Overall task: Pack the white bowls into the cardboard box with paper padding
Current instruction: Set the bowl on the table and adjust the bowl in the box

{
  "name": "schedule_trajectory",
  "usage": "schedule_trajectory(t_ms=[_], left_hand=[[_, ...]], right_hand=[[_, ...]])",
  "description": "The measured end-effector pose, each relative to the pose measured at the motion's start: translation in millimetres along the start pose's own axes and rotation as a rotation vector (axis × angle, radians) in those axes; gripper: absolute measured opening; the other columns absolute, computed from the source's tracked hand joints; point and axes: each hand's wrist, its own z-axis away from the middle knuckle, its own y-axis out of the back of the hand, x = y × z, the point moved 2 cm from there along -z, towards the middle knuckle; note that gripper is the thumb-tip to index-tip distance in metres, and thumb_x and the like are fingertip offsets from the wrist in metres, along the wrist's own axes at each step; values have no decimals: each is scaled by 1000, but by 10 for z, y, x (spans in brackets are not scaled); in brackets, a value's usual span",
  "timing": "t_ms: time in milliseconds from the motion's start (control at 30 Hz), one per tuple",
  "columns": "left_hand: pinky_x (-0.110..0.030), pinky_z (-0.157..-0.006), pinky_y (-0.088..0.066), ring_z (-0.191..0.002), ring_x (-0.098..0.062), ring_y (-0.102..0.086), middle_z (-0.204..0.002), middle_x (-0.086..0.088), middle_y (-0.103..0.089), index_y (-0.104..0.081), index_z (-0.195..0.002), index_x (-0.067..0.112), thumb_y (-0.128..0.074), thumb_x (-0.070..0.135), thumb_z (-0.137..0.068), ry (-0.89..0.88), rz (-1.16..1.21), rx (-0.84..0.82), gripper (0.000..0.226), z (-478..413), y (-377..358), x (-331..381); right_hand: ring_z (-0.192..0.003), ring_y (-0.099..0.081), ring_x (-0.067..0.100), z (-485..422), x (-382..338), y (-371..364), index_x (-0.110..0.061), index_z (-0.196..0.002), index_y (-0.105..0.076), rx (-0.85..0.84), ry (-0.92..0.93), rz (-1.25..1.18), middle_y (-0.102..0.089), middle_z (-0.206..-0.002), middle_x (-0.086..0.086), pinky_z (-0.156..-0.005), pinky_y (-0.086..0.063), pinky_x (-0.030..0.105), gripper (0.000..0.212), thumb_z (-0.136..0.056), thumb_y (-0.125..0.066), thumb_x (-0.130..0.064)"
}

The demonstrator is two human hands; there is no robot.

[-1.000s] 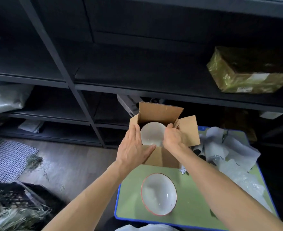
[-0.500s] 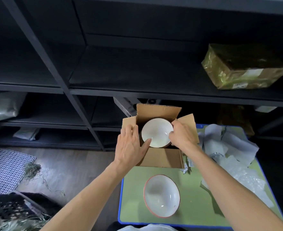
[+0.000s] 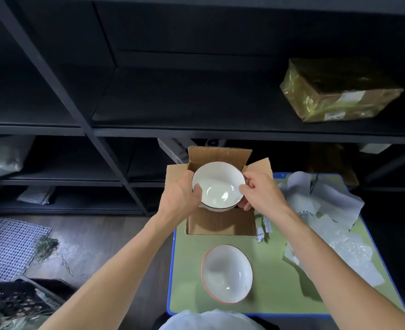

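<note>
Two hands grip one white bowl (image 3: 218,186) by its rim, thumbs hooked inside: left hand (image 3: 180,198) on its left side, right hand (image 3: 261,196) on its right, at the open cardboard box's (image 3: 220,222) mouth, far on the table (image 3: 280,282). A second bowl (image 3: 227,273) sits nearer; crumpled paper (image 3: 323,201) lies right.

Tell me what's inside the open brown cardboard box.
A white ceramic bowl with a dark rim, held by the left hand and right hand, covers the opening of the brown cardboard box. It hides the interior, so anything below is unseen.
</note>
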Motion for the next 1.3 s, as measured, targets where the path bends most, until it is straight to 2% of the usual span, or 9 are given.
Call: schedule_trajectory(t_ms=[100,200,300,500,600,733,967,1133,1300], left_hand=[[-29,-54,-44,-74,-16,-60,-92,1,-63,-49,-118,22,-42,27,-96,-1,123,-9,24,194,71,55],[-35,-60,-50,-74,-21,-65,-83,-1,-64,-51,-114,25,-43,28,-95,15,177,-16,20,369,173,161],[-40,-60,-50,-70,-26,-62,-75,-2,-61,-50,-108,27,-45,28,-94,-15,180,-19,15,579,211,251],[-44,-57,-51,-67,-28,-61,-66,-4,-59,-44,-100,31,-45,28,-90,-29,191,-122,10,1077,8,153],[-41,-51,-44,-66,-30,-62,-63,-7,-54,-39,-96,29,-46,25,-92,-35,185,-162,9,1264,-132,51],[-45,-57,-49,-68,-34,-61,-65,-10,-59,-39,-99,24,-45,24,-94,0,163,-228,8,1447,-324,-82],[-32,-52,-35,-68,-35,-59,-72,-13,-64,-39,-106,17,-42,23,-98,48,77,-287,11,1540,-617,-251],[-31,-50,-33,-56,-26,-46,-73,-15,-63,-40,-111,14,-42,24,-99,55,55,-294,16,1522,-742,-313],[-33,-49,-38,-60,-27,-54,-74,-11,-65,-39,-112,17,-43,27,-98,76,35,-307,17,1494,-830,-364]], right_hand=[[-47,-67,6,179,-29,51,-25,-114,-60,47,36,9,-69,-67,-7,-40,-45,14,29,-91,-48,-13],[-47,-67,10,347,-78,153,-29,-114,-59,52,43,28,-70,-63,-6,-50,-54,23,28,-92,-48,-16],[-49,-68,11,528,-23,245,-32,-107,-59,40,35,57,-69,-62,-10,-61,-56,31,23,-91,-49,-19],[-51,-68,9,954,279,129,-34,-102,-59,-5,4,70,-64,-68,-10,-56,-58,37,22,-91,-49,-18],[-57,-68,7,1111,446,0,-31,-111,-57,-46,-6,139,-64,-69,-12,-63,-57,36,23,-93,-49,-20],[-64,-68,8,1267,623,-182,-29,-117,-53,-98,-42,200,-64,-73,-7,-67,-56,38,24,-95,-47,-22],[-80,-67,24,1365,822,-398,-21,-123,-50,-151,-91,257,-66,-85,2,-74,-55,40,26,-97,-46,-22],[-77,-66,25,1365,916,-479,-18,-121,-48,-157,-92,297,-66,-84,5,-74,-53,41,23,-99,-46,-23],[-79,-64,26,1346,982,-557,-16,-123,-47,-164,-81,337,-67,-88,5,-73,-51,39,25,-99,-48,-23]])
